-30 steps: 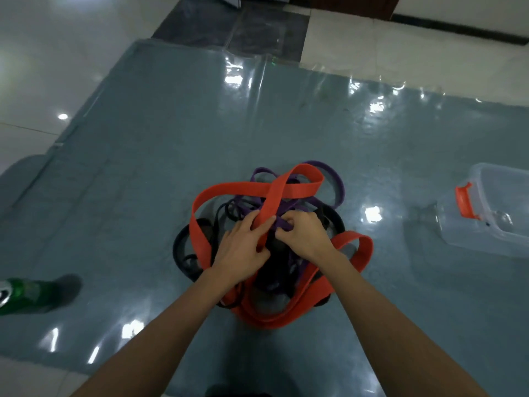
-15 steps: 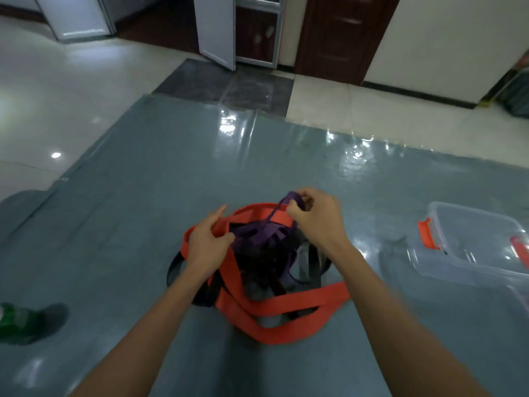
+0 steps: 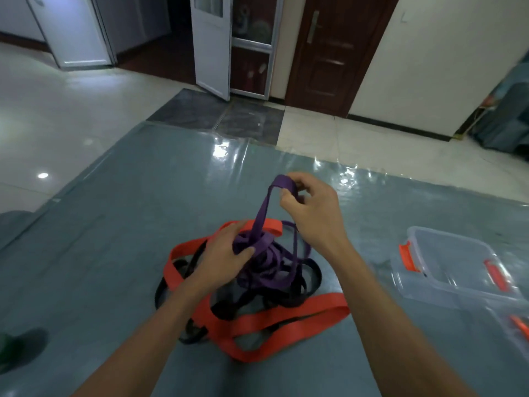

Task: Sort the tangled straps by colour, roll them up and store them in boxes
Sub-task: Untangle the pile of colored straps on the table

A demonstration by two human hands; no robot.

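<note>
A tangle of straps lies on the grey floor mat (image 3: 114, 253): a wide orange strap (image 3: 274, 319), a purple strap (image 3: 266, 270) and black straps (image 3: 309, 282). My right hand (image 3: 312, 213) pinches a loop of the purple strap and holds it up above the pile. My left hand (image 3: 226, 256) rests on the heap, thumb and fingers curled round purple and orange strands at its top. A clear plastic box (image 3: 458, 265) with orange latches stands open to the right of the pile.
A second clear box (image 3: 515, 319) shows partly at the right edge. A green bottle (image 3: 8, 342) lies at the lower left edge. Glossy tiles, a white door and a brown door are beyond the mat.
My right hand has lifted the purple loop higher out of the tangle. My left hand has shifted onto the top of the pile. The view has tilted up.
</note>
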